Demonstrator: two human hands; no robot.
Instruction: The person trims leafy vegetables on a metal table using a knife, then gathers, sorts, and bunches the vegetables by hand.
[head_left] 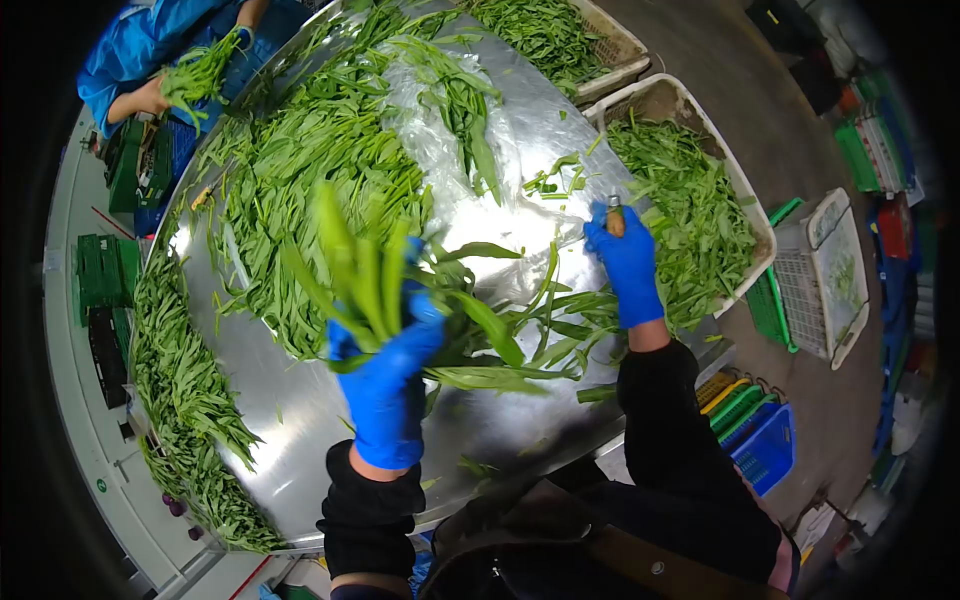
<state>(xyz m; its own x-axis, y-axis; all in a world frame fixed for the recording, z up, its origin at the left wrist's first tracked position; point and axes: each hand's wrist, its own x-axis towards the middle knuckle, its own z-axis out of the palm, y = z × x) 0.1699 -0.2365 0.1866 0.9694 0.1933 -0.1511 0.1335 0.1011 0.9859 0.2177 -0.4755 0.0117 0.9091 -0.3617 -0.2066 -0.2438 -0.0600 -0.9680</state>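
Note:
Blue gloves cover both of my hands. My left hand (395,370) is wrapped round a bunch of leafy green stems (370,275), cut ends up and blurred, leaves trailing to the right. My right hand (628,262) grips a small tool by its wooden handle (614,218); its blade cannot be made out. Between the hands, loose leaves (570,325) lie on the metal table (300,410). A large heap of greens (310,180) lies beyond my left hand, beside clear plastic (415,120). Small cut stem pieces (555,183) lie beyond my right hand.
Crates of greens (765,235) (635,60) stand along the table's right side. More greens (185,370) line the left edge. At the upper left a person in blue sleeves (140,50) holds a bunch. Blue baskets (765,450) and a white crate (808,285) are on the right.

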